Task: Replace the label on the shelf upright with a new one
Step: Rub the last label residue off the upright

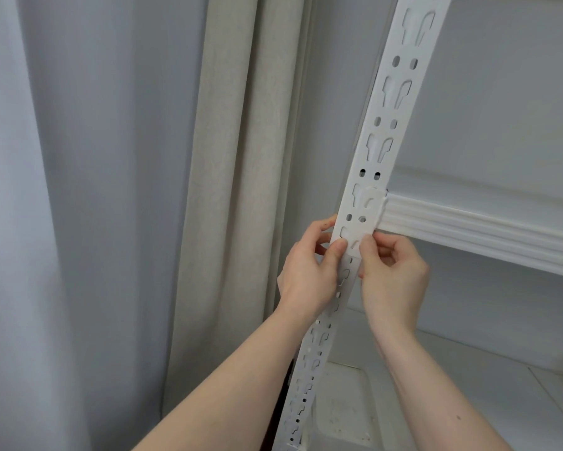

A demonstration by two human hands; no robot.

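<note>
Centre frame: left hand (309,268) and right hand (392,271) pinch white label (351,239) against shelf upright (387,125). Likely mid-task; peeling old or applying new — cannot tell.

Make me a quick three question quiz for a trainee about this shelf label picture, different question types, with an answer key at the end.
1. True or false: both hands, the left hand and the right hand, are at the white label on the slotted shelf upright.
2. Multiple choice: the label sits (A) far above the ribbed shelf beam, (B) at about the level of the beam's joint with the upright and just below it, (C) on the curtain.
3. Fill in: each hand presses the label with its ____.

Key:
1. True.
2. B.
3. Thumb; the left fingers curl behind the upright.
</note>
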